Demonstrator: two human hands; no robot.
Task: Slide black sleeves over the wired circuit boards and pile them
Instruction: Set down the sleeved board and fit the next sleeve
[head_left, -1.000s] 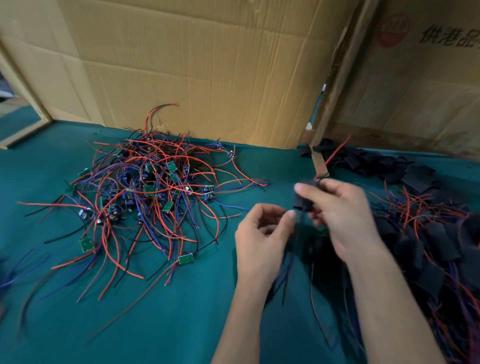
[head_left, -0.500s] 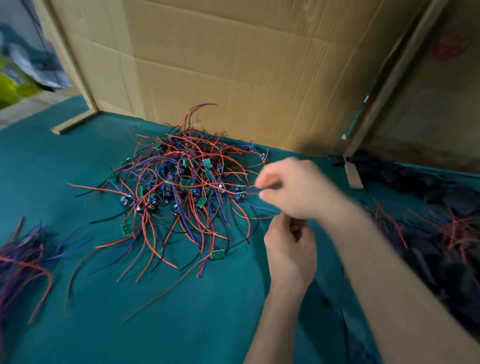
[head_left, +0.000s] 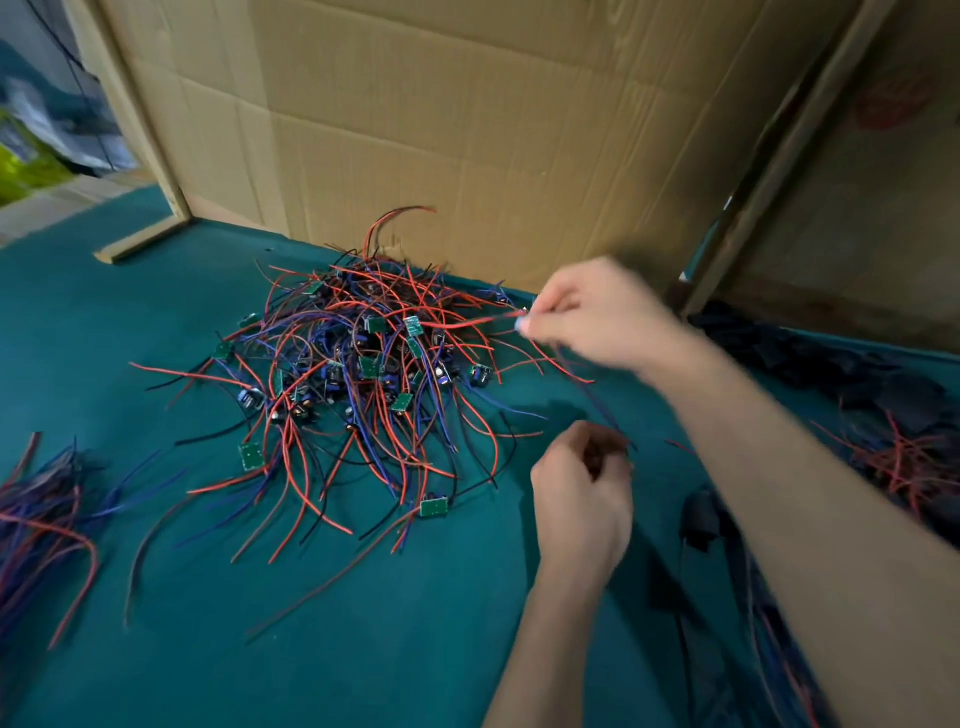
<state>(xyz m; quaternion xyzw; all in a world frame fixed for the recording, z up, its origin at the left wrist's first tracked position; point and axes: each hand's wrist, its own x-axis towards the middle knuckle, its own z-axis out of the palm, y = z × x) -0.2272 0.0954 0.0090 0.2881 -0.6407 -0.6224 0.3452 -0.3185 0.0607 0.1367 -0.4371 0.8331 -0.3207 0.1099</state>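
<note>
table: green cloth table (head_left: 156, 322), walled at the back by cardboard sheets (head_left: 467, 130).
unsleeved stock: heap of wired circuit boards (head_left: 363, 374), red, blue and black leads tangled, small green boards showing through; lies to the left of and beyond both hands, mid-table against the cardboard.
sleeved pile: dark sleeved units with red leads (head_left: 904, 457) lie at the right edge; loose black sleeves (head_left: 810, 358) just behind them, blurred.
side bundle: further wires (head_left: 41, 509) at the left edge, well apart from the hands; sleeved or not, cannot tell.
right hand: right hand (head_left: 597, 317) raised over the heap's right margin, thumb and forefinger pinching the end of a red lead (head_left: 467, 322); blurred.
left hand: left hand (head_left: 582, 493) nearer the body, fingers curled round something dark; what it is cannot be made out, probably a sleeve with a board's leads.
key relation: a thin wire (head_left: 592, 400) runs between the two hands on a diagonal, upper hand to lower hand; that line is the long axis.
judgement: the heap is nearer the right hand, which touches its edge; the left stands apart from it. the next pull should follow the wire's diagonal, away from the tangle.
risk: neighbouring leads may drag along.
</note>
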